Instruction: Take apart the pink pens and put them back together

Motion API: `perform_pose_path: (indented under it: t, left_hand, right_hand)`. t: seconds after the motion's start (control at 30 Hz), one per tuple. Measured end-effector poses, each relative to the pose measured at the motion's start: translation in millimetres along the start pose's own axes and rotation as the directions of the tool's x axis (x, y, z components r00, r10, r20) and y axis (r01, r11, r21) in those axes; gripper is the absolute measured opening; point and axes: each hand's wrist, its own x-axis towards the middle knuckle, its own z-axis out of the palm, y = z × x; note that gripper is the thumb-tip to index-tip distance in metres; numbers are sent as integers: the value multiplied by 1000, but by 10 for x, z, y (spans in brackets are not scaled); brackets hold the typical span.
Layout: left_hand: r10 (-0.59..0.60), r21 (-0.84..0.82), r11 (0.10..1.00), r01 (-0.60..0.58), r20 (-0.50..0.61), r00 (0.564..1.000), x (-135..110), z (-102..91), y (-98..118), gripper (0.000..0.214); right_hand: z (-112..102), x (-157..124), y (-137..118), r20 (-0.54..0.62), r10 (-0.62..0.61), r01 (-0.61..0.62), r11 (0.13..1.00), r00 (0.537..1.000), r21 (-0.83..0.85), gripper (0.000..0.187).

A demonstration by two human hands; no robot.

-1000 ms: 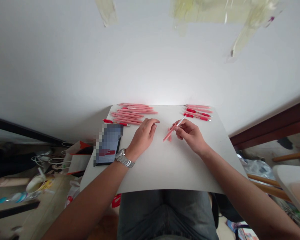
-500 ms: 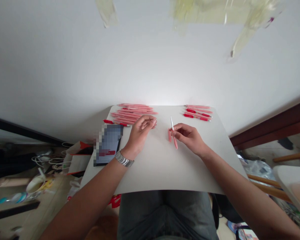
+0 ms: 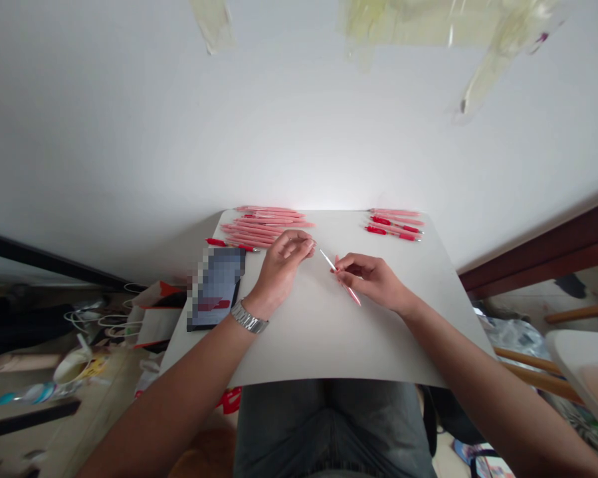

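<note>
My right hand pinches a thin pen refill, pink with a white tip that points left toward my left hand. My left hand, a metal watch on its wrist, is curled with thumb and fingertips pressed together; what they hold is too small to make out. Both hands hover over the middle of a white board lying across my lap. A pile of several pink pen barrels lies at the board's far left. Several assembled red and pink pens lie at the far right.
A phone rests on the board's left edge, with a red pen just beyond it. Cables, bags and cups clutter the floor at left. A wooden rail and a white chair stand to the right. A white wall rises behind the board.
My right hand swung the refill round, its white tip going from up-right, through upright, to pointing left. My left hand curled its fingers into a pinch and lifted slightly.
</note>
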Motion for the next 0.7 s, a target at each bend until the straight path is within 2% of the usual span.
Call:
perform_pose_path:
  t: [0.53,0.7]
  left_hand:
    - [2,-117,993,4,53,999,-22,21,22,19]
    - [10,-120,993,-5,37,999,-21,25,17,19]
  right_hand:
    - [-5,6,5,0,59,-59,998,998,-28,27]
    - [-12,5,16,-3,61,-61,998,998,-28,26]
